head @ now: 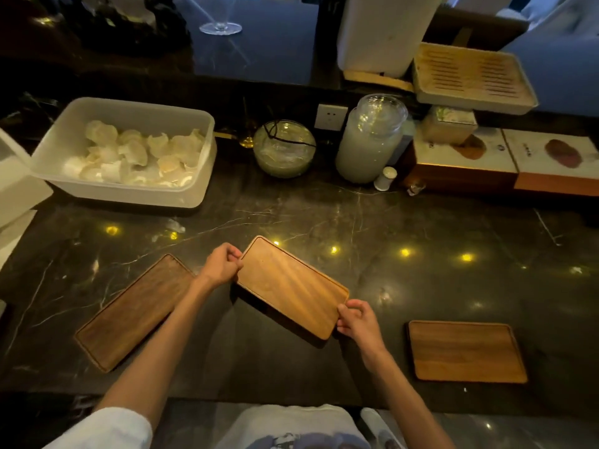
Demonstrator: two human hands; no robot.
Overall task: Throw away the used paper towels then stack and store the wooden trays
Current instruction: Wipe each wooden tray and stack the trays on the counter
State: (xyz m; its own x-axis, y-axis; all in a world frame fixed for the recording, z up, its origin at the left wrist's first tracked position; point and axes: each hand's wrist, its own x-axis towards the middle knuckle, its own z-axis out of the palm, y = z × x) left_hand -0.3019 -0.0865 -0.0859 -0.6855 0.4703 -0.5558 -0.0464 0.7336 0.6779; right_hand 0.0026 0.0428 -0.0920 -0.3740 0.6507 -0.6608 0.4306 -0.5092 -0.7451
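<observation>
Three shallow wooden trays are in view above a dark marble counter (pixel 389 228). The middle tray (pixel 291 286) is held slightly off the surface and turned diagonally. My left hand (pixel 222 264) grips its far left corner and my right hand (pixel 355 320) grips its near right corner. A darker tray (pixel 136 312) lies flat at the left, also at an angle. A third tray (pixel 465 351) lies flat at the right near the front edge. No paper towel shows on any tray.
At the back left stands a white plastic tub (pixel 129 189) with pale crumpled pieces inside. Behind the trays are a glass bowl (pixel 284 152), a tall glass jar (pixel 371 140), a small white bottle (pixel 385 178), flat boxes (pixel 505 163) and a slatted bamboo tray (pixel 470 76).
</observation>
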